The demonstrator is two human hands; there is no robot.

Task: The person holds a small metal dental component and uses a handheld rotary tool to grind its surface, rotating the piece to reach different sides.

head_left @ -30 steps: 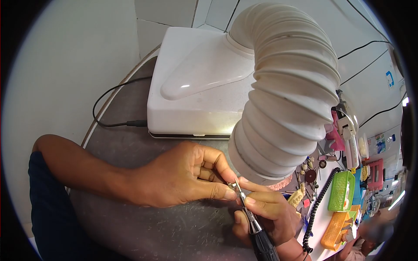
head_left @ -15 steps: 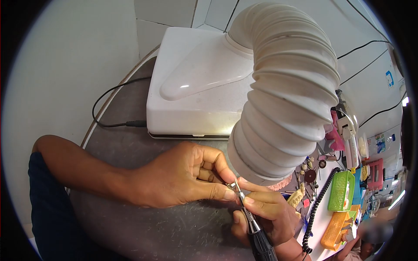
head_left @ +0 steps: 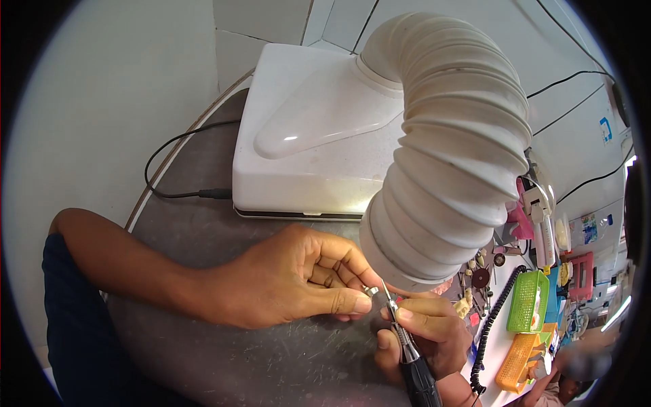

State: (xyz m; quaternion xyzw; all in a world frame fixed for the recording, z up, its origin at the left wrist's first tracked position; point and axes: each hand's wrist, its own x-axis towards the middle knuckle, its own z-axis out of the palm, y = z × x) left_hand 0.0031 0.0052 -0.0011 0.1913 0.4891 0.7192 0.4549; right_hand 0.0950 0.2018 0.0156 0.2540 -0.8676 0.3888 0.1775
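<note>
My left hand (head_left: pixel 291 278) pinches a small shiny metal piece (head_left: pixel 370 291) between thumb and fingers, in front of the hose opening. My right hand (head_left: pixel 430 329) is wrapped round a rotary handpiece (head_left: pixel 409 349) with a black body and a silver neck. Its thin pointed tip (head_left: pixel 385 288) points up and stands just right of the metal piece, with a small gap between them. Above both hands hangs the wide ribbed white hose (head_left: pixel 451 149), which runs from the white box-shaped machine (head_left: pixel 312 163).
A black cable (head_left: pixel 215 194) enters the machine's left side. To the right are a coiled black cord (head_left: pixel 483 339), a green basket (head_left: pixel 527 302), an orange basket (head_left: pixel 517 363) and several small discs and bits. Part of another person (head_left: pixel 559 390) shows at the lower right.
My right hand and the handpiece have shifted right, and the tip has come away from the metal piece. My left hand has moved slightly right, and the piece is turned differently.
</note>
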